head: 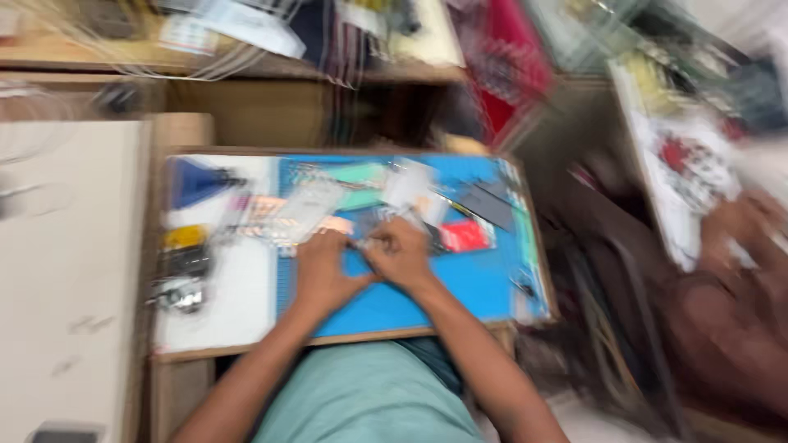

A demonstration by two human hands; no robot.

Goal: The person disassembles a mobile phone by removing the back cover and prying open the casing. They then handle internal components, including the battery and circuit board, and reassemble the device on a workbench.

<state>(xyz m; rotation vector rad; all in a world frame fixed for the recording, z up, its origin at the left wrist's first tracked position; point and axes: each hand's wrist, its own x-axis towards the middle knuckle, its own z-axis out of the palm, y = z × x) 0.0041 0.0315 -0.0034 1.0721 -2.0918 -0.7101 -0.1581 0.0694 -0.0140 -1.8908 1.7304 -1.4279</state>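
Over blue mat (472, 283): left hand (322, 267), right hand (402, 250) together, pinching small item (blurred; grip unclear).

A bright blue mat (460, 283) is covering the board; a red card (465, 235) is showing at three o'clock, a yellow piece (184, 237) at nine.
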